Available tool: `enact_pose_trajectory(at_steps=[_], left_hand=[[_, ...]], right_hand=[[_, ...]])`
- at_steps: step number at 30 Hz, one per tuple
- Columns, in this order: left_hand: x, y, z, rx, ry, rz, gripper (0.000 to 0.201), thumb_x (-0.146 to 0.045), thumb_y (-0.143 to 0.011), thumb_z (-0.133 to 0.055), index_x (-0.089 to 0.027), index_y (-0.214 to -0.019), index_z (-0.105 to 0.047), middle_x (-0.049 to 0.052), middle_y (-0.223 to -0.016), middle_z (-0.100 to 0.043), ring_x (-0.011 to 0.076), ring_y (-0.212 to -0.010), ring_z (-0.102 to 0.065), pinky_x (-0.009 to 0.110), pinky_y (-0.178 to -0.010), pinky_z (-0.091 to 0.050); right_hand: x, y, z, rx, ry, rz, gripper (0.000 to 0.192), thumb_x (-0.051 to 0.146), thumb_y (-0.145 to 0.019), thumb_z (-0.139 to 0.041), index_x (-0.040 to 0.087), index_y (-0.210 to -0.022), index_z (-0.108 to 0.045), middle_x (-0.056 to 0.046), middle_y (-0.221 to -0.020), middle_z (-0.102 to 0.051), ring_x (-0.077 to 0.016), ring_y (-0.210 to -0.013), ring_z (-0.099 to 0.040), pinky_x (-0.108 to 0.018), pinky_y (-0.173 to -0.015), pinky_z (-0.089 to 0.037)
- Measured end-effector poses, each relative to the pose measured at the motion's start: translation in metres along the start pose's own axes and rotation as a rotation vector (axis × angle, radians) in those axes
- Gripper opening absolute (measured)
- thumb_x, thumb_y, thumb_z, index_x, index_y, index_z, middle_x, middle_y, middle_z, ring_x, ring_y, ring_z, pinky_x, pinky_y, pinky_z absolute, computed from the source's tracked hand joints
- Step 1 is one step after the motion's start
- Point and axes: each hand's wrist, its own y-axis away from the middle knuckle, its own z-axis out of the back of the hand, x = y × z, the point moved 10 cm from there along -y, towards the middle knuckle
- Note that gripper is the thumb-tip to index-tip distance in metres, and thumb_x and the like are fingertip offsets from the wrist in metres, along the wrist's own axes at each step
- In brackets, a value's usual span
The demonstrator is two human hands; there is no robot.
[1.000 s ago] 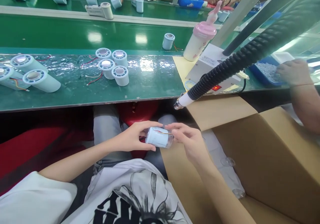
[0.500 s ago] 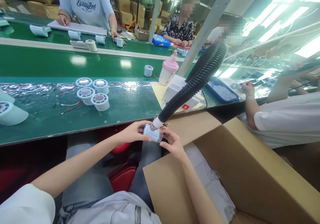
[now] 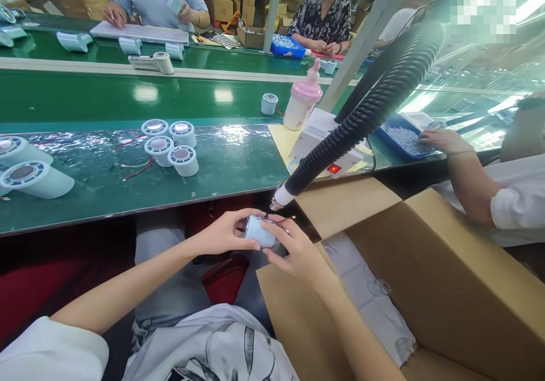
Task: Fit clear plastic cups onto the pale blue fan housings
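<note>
Between my two hands I hold a light-blue cylindrical housing (image 3: pixel 259 231) with a clear rim at its right end and thin wires near the top. My left hand (image 3: pixel 230 230) grips its left side, thumb below and fingers above. On the right end, my right hand (image 3: pixel 296 247) closes with thumb and fingers. Just above the housing, apart from it, is the white nozzle (image 3: pixel 281 197) of a black corrugated hose (image 3: pixel 353 125). Several similar round housings (image 3: pixel 183 160) with red and white wires stand on the green bench (image 3: pixel 230 176) ahead.
To my right is an open cardboard box (image 3: pixel 426 267) with clear plastic pieces (image 3: pixel 378 287) inside. A white machine (image 3: pixel 317 139) with a red lit switch and a pink-lidded bottle (image 3: pixel 302 97) stand on the bench. Co-workers sit across the bench and at right, beside a blue tray (image 3: pixel 404 137).
The nozzle, which met the housing before, is now apart from it. My right fingers have moved onto the housing's top. The view has shifted, and the co-worker opposite has raised a piece.
</note>
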Motion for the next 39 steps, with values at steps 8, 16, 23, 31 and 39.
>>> enact_pose_trajectory(at_steps=[8, 16, 23, 31, 39], left_hand=[[-0.002, 0.017, -0.003, 0.012, 0.113, 0.013, 0.068, -0.024, -0.064, -0.079, -0.019, -0.124, -0.049, 0.010, -0.115, -0.059, 0.0210, -0.099, -0.061, 0.037, -0.086, -0.051], [-0.014, 0.038, -0.014, 0.065, 0.113, -0.023, 0.065, -0.027, -0.069, -0.076, -0.026, -0.128, -0.049, 0.009, -0.129, -0.055, 0.0222, -0.108, -0.058, 0.034, -0.089, -0.050], [-0.024, 0.049, -0.016, 0.059, -0.008, -0.047, 0.072, -0.022, -0.068, -0.077, -0.028, -0.133, -0.047, 0.009, -0.137, -0.050, 0.0258, -0.115, -0.056, 0.034, -0.091, -0.050], [-0.032, 0.055, -0.018, 0.059, -0.045, -0.099, 0.073, -0.020, -0.066, -0.078, -0.025, -0.133, -0.048, 0.010, -0.137, -0.051, 0.0260, -0.122, -0.052, 0.037, -0.100, -0.045], [-0.041, 0.060, -0.015, 0.029, -0.221, -0.228, 0.077, -0.023, -0.065, -0.080, -0.027, -0.134, -0.047, 0.009, -0.141, -0.048, 0.0274, -0.127, -0.047, 0.039, -0.105, -0.042]], right_hand=[[0.010, 0.003, 0.010, 0.017, -0.117, 0.021, 0.049, 0.024, -0.081, -0.066, 0.021, -0.126, -0.049, -0.015, -0.120, -0.056, -0.0234, -0.115, -0.055, -0.037, -0.094, -0.051], [0.017, 0.013, 0.016, 0.013, -0.264, -0.071, 0.045, 0.018, -0.075, -0.071, 0.023, -0.115, -0.051, -0.013, -0.122, -0.061, -0.0235, -0.115, -0.059, -0.035, -0.094, -0.052], [0.011, 0.021, 0.008, 0.087, -0.412, -0.273, 0.048, 0.018, -0.074, -0.068, 0.024, -0.118, -0.049, -0.011, -0.122, -0.061, -0.0254, -0.115, -0.058, -0.040, -0.094, -0.052], [0.011, 0.025, -0.001, 0.077, -0.673, -0.360, 0.051, 0.016, -0.074, -0.070, 0.028, -0.120, -0.049, -0.006, -0.119, -0.061, -0.0224, -0.114, -0.058, -0.037, -0.092, -0.053], [0.010, 0.028, -0.007, 0.107, -0.873, -0.486, 0.048, 0.022, -0.075, -0.072, 0.027, -0.117, -0.049, -0.005, -0.118, -0.061, -0.0198, -0.104, -0.061, -0.033, -0.085, -0.055]])
